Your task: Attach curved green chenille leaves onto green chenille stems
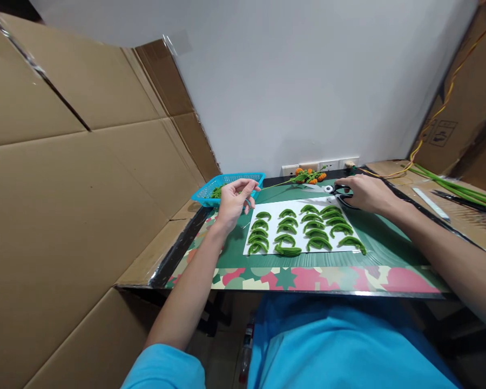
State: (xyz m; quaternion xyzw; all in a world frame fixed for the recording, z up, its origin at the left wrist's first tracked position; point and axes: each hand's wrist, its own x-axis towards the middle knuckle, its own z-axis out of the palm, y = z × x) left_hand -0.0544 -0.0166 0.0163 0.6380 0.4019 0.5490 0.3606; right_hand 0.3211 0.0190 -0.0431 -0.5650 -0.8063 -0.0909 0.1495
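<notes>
My left hand (237, 202) is raised beside the left edge of a white sheet (275, 210), thumb and finger pinched together. Whatever lies in the pinch is too thin to make out. A sprig of orange flowers (310, 176) with green leaves is at the back, its thin stem reaching toward my left fingertips; I cannot tell whether they touch it. On the right, my right hand (368, 193) grips the black handles of a pair of scissors (329, 189), blades pointing left. Curved green fuzzy pieces (288, 221) lie in several columns on the sheet.
A blue plastic basket (228, 177) with green pieces stands behind my left hand. Cardboard walls (85, 178) rise at the left. On the right lie green stems (457, 189), a white strip (431, 203) and a black pen-like tool (465, 200). Wall sockets (328, 165) sit behind the table.
</notes>
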